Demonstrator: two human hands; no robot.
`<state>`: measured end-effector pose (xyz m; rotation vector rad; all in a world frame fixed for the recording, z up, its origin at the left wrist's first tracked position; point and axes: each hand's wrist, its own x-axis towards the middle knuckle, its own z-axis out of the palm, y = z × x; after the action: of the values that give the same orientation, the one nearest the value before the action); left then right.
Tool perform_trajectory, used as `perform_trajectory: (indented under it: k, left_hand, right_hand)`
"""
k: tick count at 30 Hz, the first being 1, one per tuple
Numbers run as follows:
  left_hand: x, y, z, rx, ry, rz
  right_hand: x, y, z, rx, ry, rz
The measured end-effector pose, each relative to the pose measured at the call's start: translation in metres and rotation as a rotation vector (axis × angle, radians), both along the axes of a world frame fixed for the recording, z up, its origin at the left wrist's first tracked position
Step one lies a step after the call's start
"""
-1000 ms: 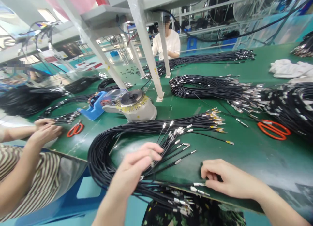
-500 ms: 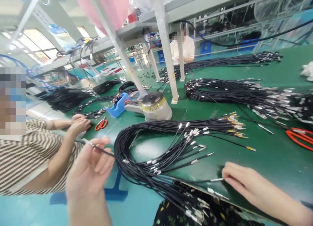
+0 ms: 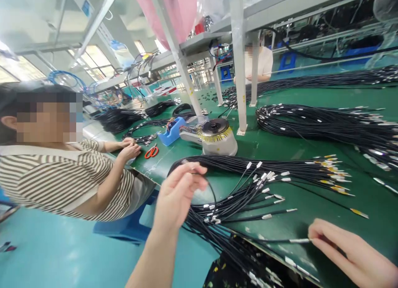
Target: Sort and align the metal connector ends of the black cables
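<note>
My left hand (image 3: 182, 192) is raised over the near edge of the bench with its fingers curled in a pinch. A thin black cable (image 3: 212, 188) bends down from those fingers toward the cable bundle (image 3: 242, 165). At the lower right, my right hand (image 3: 348, 246) pinches the tip of a cable by its white-labelled end (image 3: 299, 240). That cable runs left, low along the bench edge. The bundle lies in a bend on the green bench, its many ends carrying white and yellow tags. Part of it hangs over the edge onto dark patterned cloth.
A round label dispenser (image 3: 219, 138) and a blue tape holder (image 3: 172, 131) stand behind the bundle. Red-handled scissors (image 3: 151, 152) lie near a seated co-worker in stripes (image 3: 59, 176). More cable bundles (image 3: 311, 124) lie at right; shelf posts (image 3: 239, 72) rise mid-bench.
My left hand has moved right and come in above the bundle, its cable now bending down. My right hand keeps its pinch on the cable end. The whole view has swung left.
</note>
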<state>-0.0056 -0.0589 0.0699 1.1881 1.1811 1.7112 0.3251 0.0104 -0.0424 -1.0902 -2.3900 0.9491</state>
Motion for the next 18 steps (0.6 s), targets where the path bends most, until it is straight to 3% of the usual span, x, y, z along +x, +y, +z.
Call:
perform_trajectory:
  k: [3, 7, 9, 11, 14, 18]
  left_hand:
    - [0.046, 0.010, -0.026, -0.032, 0.132, -0.115]
    - [0.103, 0.011, -0.060, -0.125, 0.766, -0.416]
    - [0.123, 0.013, -0.073, -0.110, 1.119, -0.423]
    - [0.137, 0.017, -0.081, -0.073, 1.350, -0.369]
    - [0.146, 0.025, -0.087, -0.016, 1.482, -0.348]
    - [0.146, 0.033, -0.091, 0.003, 1.411, -0.375]
  right_hand:
    - [-0.002, 0.006, 0.013, -0.132, -0.081, 0.100]
    - [-0.005, 0.005, 0.030, -0.162, -0.064, 0.057]
    - [-0.006, 0.004, 0.034, -0.158, -0.034, 0.037]
    - [-0.007, 0.004, 0.037, -0.156, -0.006, 0.029]
    - [-0.008, 0.005, 0.040, -0.143, 0.017, 0.029]
    - [-0.008, 0.007, 0.036, -0.078, -0.013, 0.052]
